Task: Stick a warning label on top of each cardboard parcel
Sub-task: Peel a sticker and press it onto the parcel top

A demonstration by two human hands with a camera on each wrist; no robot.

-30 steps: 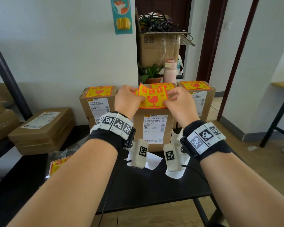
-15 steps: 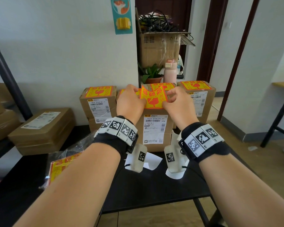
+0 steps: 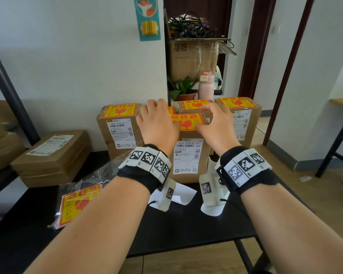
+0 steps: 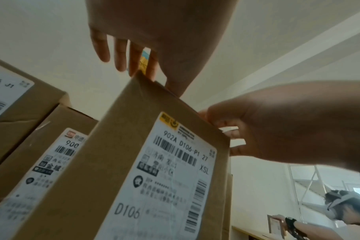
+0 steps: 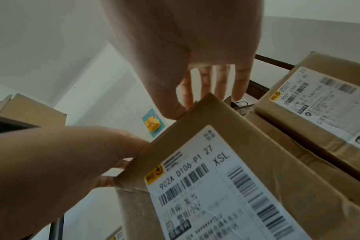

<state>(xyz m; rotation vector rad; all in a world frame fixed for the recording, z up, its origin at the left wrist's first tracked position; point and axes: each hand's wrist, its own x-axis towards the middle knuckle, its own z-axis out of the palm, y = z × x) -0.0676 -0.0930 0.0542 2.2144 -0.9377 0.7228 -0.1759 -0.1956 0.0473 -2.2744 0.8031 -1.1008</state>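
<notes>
Here both hands lay a warning label [image 3: 183, 122] onto the top of the front parcel [image 3: 190, 155], which stands on the dark surface [image 3: 186, 224]. The left hand [image 3: 156, 125] lies over the label's left end with fingers nearly straight, pressing down; the wrist views show its fingertips at the parcel's top edge. The right hand [image 3: 212, 125] covers the right end, fingers loosely bent, thumb and forefinger close together near the far corner; whether they pinch the label there cannot be told. The label looks to lie along the top face, its near edge close to the front edge of the parcel.

Three parcels behind, left [image 3: 119, 123], middle [image 3: 194, 104] and right [image 3: 240, 115], already carry labels on top. A bag of spare labels [image 3: 77, 202] and white backing sheets [image 3: 178, 194] lie on the surface.

To do this step well, judged from the scene: keep one end anchored, sweep the flat fingers outward from the centre so no air or crease is trapped, then rub the corners and edges firm. The parcel is tall and narrow, so pressure is best directed straight down lest it tip toward the parcels behind
</notes>
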